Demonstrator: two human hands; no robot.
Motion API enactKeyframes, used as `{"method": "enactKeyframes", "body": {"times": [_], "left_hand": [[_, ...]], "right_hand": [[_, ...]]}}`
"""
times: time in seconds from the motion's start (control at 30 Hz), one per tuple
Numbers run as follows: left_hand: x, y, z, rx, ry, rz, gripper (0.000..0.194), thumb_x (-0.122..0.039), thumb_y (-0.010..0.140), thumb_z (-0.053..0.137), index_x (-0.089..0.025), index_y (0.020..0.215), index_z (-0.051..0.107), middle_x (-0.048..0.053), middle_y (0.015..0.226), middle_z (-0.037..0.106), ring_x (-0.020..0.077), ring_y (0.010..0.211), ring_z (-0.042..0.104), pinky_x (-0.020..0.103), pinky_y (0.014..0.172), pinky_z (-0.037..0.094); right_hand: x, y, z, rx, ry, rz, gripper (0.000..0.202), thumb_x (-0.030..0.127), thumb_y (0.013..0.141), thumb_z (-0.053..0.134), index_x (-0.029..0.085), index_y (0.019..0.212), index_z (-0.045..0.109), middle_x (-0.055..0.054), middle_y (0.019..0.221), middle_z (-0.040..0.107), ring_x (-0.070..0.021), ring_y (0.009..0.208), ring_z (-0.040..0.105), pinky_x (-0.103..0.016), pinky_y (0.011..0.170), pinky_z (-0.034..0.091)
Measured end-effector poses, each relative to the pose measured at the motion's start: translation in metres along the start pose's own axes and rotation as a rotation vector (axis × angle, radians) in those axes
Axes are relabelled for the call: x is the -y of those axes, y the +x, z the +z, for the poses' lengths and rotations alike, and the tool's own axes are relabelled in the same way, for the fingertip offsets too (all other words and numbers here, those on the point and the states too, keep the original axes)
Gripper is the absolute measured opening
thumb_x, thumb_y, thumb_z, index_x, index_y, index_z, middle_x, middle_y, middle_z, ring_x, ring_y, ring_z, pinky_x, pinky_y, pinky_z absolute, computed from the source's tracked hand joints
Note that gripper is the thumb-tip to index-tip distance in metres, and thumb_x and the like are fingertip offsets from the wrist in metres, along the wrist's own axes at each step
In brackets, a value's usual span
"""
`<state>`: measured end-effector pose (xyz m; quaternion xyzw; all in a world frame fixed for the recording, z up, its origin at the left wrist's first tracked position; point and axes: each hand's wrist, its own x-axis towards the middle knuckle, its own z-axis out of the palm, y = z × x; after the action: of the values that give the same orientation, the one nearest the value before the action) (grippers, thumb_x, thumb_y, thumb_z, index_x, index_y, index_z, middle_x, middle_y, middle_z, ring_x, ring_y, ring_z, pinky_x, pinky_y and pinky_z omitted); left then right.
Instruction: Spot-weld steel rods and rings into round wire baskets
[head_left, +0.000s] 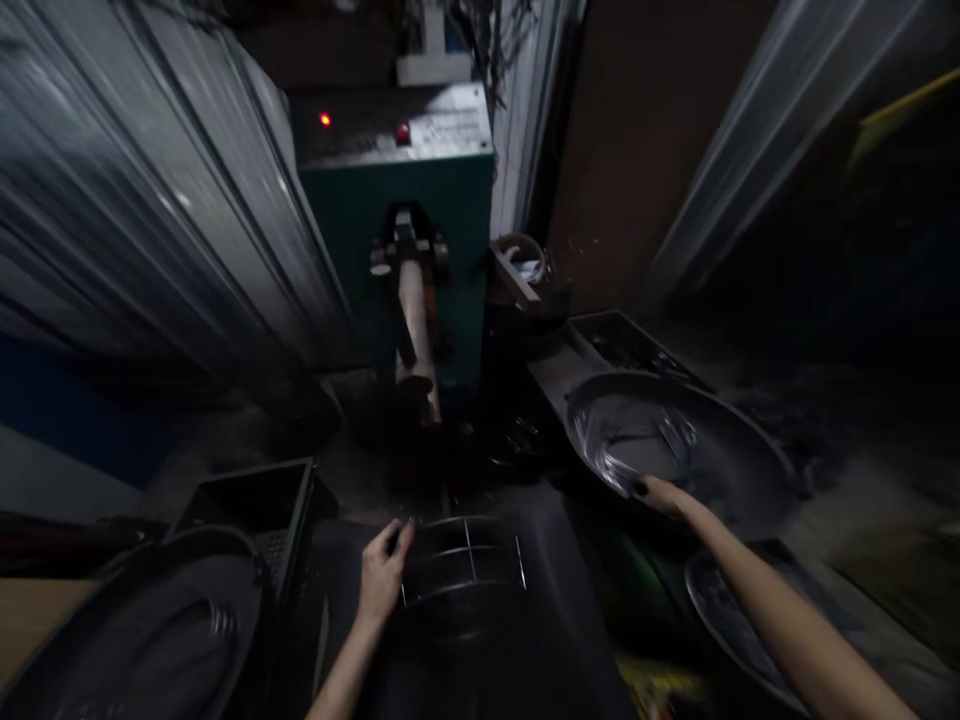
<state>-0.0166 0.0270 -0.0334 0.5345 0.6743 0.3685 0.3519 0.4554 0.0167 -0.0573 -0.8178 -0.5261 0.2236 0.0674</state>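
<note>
My left hand (382, 570) is closed, thumb against curled fingers, with a dark spot between them; what it holds I cannot make out. Just right of it, thin shiny curved wires (469, 560) form a grid over the dark surface in front of me. My right hand (664, 496) reaches to the near left side of a wide, shallow round pan (742, 450). Bundles of shiny, thin metal pieces (600, 450) lie in that pan, by my fingertips. The fingers look pinched together, but blur and darkness hide what is in them.
Ahead stands a green machine (337, 220) with a red light and a projecting pale arm (412, 310). Another round pan (172, 570) is at lower left, by a dark crate (300, 490). A third pan (705, 590) sits under my right forearm. Corrugated metal walls (187, 180) rise behind.
</note>
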Motion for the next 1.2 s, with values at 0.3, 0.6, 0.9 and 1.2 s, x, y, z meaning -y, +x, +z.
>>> {"method": "enactKeyframes", "body": {"times": [0.3,0.6,0.9,1.2], "left_hand": [[-0.018,-0.009,-0.014,-0.104,0.253,0.242,0.029,-0.05,0.078,0.052,-0.026,0.085,0.066,0.003,0.093,0.068,0.0273,0.096,0.062,0.048,0.096,0.043],[-0.084,-0.039,0.008,0.089,0.04,0.488,0.027,-0.036,0.089,0.045,-0.025,0.107,0.062,0.007,0.114,0.062,0.0225,0.111,0.056,0.042,0.099,0.043],[-0.14,-0.1,0.055,0.988,-0.318,0.399,0.041,-0.044,0.092,0.038,-0.018,0.117,0.057,0.004,0.077,0.061,0.0159,0.075,0.06,0.029,0.076,0.049],[-0.093,-0.075,0.008,0.653,-0.408,0.093,0.048,-0.049,0.093,0.03,-0.013,0.094,0.062,-0.005,0.048,0.042,0.0085,0.044,0.04,0.021,0.052,0.038]], "right_hand": [[-0.035,0.006,0.013,-0.083,-0.006,-0.066,0.016,0.024,0.073,0.057,0.022,0.082,0.07,-0.013,0.098,0.07,-0.0323,0.099,0.063,-0.039,0.088,0.046],[0.056,-0.044,-0.08,-0.488,0.538,-0.025,0.017,0.039,0.081,0.054,0.022,0.078,0.056,-0.006,0.058,0.054,-0.0223,0.05,0.051,-0.035,0.049,0.039],[0.239,-0.135,-0.134,0.06,1.331,-0.34,0.038,0.026,0.082,0.056,0.022,0.053,0.032,0.007,0.052,0.016,-0.0059,0.042,0.004,-0.026,0.04,0.012],[0.283,-0.136,-0.036,0.086,1.217,-0.344,0.022,0.045,0.079,0.063,0.023,0.074,0.058,-0.001,0.07,0.056,-0.0151,0.064,0.052,-0.029,0.057,0.044]]}}
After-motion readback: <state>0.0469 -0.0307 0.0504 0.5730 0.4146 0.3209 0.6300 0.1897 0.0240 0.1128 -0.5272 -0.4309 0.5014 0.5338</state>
